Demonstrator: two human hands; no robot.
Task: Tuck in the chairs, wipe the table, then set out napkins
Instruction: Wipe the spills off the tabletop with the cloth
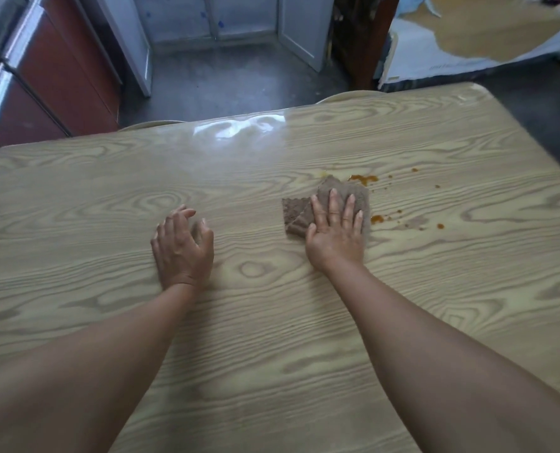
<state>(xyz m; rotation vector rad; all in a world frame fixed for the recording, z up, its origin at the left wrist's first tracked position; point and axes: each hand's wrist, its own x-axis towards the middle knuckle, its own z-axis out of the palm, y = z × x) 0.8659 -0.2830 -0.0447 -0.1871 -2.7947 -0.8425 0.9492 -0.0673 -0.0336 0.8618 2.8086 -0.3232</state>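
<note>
Step in hand, by judgement: wiping table (304, 322); 2 chair backs (154, 124) showed at far edge, apparently tucked.

Right hand (335, 228) flat on cloth (296, 212), fingers (333, 204) spread, pressing.

Left hand (182, 245) empty, fingers loosely curled, resting on bare tabletop.

Orange spills (363, 179) lay just beyond and right of right fingertips.

Next move called for pushing cloth forward-right through them.

No napkins in view.

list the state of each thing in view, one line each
table: partly dirty, orange-brown spots on its right side
cloth: folded, flat on the table, pressed down
spill: not wiped yet, just beyond the cloth
right hand: open, palm flat on the cloth
left hand: open, fingers curled, resting on bare tabletop
chairs: far side, tucked in, only their tops show
white door: ajar
</note>
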